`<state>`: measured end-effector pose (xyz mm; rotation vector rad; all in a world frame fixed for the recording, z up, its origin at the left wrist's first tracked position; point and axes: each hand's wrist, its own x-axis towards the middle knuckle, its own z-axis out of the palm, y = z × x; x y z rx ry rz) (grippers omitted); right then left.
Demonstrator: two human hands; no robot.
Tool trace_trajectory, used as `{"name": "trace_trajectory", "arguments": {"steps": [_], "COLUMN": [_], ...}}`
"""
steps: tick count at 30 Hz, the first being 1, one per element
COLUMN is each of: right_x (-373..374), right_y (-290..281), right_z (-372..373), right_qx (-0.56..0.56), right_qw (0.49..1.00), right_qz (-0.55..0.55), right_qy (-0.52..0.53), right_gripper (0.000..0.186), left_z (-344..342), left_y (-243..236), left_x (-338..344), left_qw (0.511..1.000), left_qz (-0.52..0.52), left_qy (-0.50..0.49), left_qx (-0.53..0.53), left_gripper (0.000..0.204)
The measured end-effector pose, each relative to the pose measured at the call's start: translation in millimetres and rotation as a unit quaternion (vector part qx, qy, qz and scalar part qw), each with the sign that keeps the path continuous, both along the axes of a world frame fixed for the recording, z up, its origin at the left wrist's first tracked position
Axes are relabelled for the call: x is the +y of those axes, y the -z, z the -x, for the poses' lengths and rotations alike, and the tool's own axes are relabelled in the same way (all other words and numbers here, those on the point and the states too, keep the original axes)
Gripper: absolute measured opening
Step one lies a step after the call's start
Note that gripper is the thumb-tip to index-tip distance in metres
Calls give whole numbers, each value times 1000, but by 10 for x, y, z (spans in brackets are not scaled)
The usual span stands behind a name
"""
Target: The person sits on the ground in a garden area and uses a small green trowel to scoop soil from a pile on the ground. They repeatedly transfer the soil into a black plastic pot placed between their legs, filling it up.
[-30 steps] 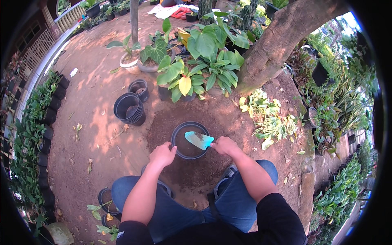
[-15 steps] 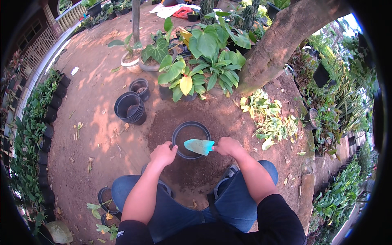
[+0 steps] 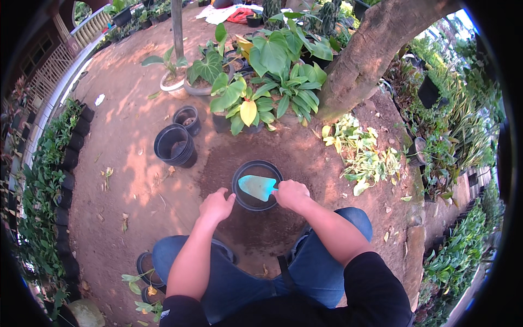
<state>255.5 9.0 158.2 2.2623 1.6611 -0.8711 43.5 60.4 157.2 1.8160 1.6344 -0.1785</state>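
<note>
My right hand (image 3: 292,195) is closed round the handle of a turquoise hand trowel (image 3: 257,186), whose broad blade points left. The blade is over a round black plastic pot (image 3: 237,203) with dark soil inside. My left hand (image 3: 217,206) is just left of the pot's rim, thumb apart from the fingers, with nothing visible in it. Whether the thumb touches the rim, I cannot tell. Dark loose soil (image 3: 218,163) lies on the ground round the pot, between my bent knees.
Stacked black pots (image 3: 175,145) and a smaller pot (image 3: 187,119) stand ahead to the left. Leafy potted plants (image 3: 272,82) and a leaning tree trunk (image 3: 376,54) are beyond. Pulled yellow-green plants (image 3: 362,152) lie at right. Two pots (image 3: 146,267) sit by my left knee.
The trowel has moved slightly left and up, its blade now more squarely over the pot. My right hand has shifted left with it; the left hand stays beside the rim.
</note>
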Motion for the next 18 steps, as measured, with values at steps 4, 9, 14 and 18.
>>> {"name": "trace_trajectory", "arguments": {"steps": [4, 9, 14, 18], "right_x": [40, 42, 59, 69], "right_y": [69, -8, 42, 107], "right_z": [35, 91, 80, 38], "right_qx": [-11, -30, -30, -21], "right_qw": [1000, 999, 999, 1000], "right_qz": [-3, 1, 9, 7], "right_qy": [-9, -15, -8, -9], "right_gripper": [45, 38, 39, 44], "left_z": [40, 97, 93, 105], "left_y": [-14, 41, 7, 27], "left_x": [0, 4, 28, 28], "left_qw": [1000, 999, 1000, 999], "left_qz": [5, -34, 0, -7], "left_qy": [0, -6, -13, -3], "left_qx": [4, -18, -28, -33], "left_gripper": [46, 46, 45, 46]}}
